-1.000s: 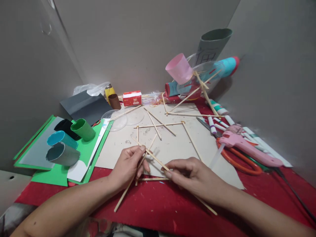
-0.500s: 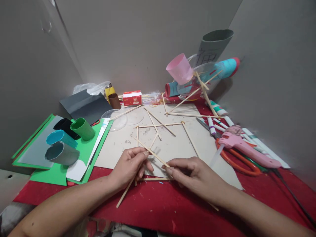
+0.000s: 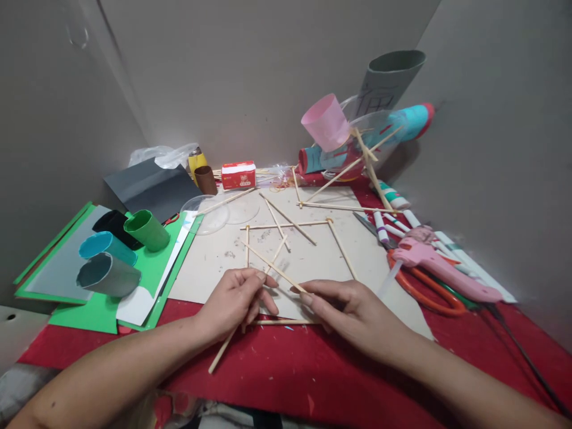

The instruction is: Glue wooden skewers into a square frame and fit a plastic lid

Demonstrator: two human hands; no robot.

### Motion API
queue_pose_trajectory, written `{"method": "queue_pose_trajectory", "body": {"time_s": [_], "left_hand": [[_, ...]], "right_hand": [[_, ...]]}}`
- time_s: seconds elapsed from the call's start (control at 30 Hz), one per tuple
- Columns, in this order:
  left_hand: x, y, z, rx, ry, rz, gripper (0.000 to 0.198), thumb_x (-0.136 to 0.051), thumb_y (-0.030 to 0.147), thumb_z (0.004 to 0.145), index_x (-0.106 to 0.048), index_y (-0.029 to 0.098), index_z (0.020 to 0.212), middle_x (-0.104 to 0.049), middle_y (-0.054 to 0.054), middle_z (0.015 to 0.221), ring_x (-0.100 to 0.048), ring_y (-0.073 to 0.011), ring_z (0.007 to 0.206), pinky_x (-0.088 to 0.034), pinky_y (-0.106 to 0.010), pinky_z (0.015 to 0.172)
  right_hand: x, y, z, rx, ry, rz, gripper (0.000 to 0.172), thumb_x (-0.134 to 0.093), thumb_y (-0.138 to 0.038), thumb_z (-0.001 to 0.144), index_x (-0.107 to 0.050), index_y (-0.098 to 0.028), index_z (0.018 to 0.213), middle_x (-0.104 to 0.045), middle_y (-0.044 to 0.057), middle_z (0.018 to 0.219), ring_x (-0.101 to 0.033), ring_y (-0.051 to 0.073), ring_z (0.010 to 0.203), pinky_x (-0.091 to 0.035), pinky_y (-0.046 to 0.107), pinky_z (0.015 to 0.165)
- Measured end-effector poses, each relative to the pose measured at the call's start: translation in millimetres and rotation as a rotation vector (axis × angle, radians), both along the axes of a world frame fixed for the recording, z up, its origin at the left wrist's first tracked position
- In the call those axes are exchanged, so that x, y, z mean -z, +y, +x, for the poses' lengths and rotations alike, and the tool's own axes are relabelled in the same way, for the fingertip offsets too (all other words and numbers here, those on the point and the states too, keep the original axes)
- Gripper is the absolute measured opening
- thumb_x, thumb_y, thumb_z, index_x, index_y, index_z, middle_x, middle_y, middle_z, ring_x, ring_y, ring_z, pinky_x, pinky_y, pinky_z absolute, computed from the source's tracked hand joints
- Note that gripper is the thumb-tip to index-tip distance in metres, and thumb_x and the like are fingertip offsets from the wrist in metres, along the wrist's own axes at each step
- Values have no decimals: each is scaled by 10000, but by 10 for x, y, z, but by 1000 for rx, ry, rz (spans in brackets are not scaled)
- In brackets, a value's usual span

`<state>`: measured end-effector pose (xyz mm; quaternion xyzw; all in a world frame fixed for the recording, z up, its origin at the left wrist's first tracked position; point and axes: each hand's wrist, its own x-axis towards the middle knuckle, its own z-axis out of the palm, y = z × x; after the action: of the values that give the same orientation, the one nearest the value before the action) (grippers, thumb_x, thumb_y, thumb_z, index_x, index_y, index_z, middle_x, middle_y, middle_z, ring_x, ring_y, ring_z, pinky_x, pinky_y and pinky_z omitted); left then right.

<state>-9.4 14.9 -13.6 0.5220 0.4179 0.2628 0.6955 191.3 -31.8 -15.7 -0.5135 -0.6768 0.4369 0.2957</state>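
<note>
My left hand (image 3: 241, 295) is closed around a thin wooden stick (image 3: 220, 356), which slants from low left up past the fingertips. Between the thumb and fingers of my right hand (image 3: 344, 307) is a second wooden stick (image 3: 286, 278), pointing up and left. The two sticks cross just beyond my left fingertips; whether they touch I cannot tell. Beneath both hands lies a four-sided stick frame (image 3: 286, 225), its upper corners bound with something yellowish. My hands cover part of its lower side. Two loose sticks (image 3: 295, 226) lie crossed within and above the frame.
A beige board (image 3: 196, 280) lies on the red cloth (image 3: 277, 369). To the right are a pink glue gun (image 3: 447, 268), orange-handled scissors (image 3: 429, 298) and white tubes. A stick structure with a pink cup (image 3: 326, 122) stands behind. Several paper cups (image 3: 109, 277) sit left, near a red tissue pack (image 3: 239, 176).
The view has shifted slightly. Both hands keep their grips and barely move. The lower end of the right-hand stick, seen below that hand before, no longer shows.
</note>
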Motion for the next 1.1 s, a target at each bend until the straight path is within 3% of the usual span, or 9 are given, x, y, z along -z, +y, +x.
{"method": "queue_pose_trajectory", "body": {"time_s": [0.23,0.7,0.83,0.97,1.1], "left_hand": [[-15,-24,0,-9,-1,44,357,-514,451,853,-625,118,923,-628,-4,552,-307,-43,299,-222,-173,313],[-29,-48,6,-46,19,113,301,-526,423,851,-618,137,832,-517,45,471,-310,-47,349,-237,-167,360],[-85,-29,-3,-35,-6,53,303,-528,423,848,-625,137,868,-544,40,480,-274,-46,319,-218,-173,329],[-80,-10,-9,-34,-49,40,297,-541,419,850,-624,138,894,-573,32,504,-272,-41,309,-197,-171,325],[-74,-23,-21,-37,-91,69,308,-555,422,856,-636,131,920,-586,25,536,-292,-35,326,-212,-168,339]], "right_hand": [[-28,-7,-34,-20,17,18,389,-397,-431,921,-470,-193,621,-373,-41,549,-337,103,512,-303,238,506],[-26,-14,-20,-15,49,-3,387,-408,-436,916,-579,-162,703,-402,-26,604,-343,111,571,-308,237,534],[-12,7,1,12,73,-38,443,-447,-488,899,-538,-163,612,-403,-35,524,-348,93,497,-282,228,474],[-29,17,19,13,122,-100,413,-490,-510,880,-656,-142,794,-490,-22,530,-414,96,452,-306,220,443],[-31,20,42,3,83,-42,386,-502,-473,887,-687,-134,904,-527,-5,595,-453,115,533,-343,226,497]]}}
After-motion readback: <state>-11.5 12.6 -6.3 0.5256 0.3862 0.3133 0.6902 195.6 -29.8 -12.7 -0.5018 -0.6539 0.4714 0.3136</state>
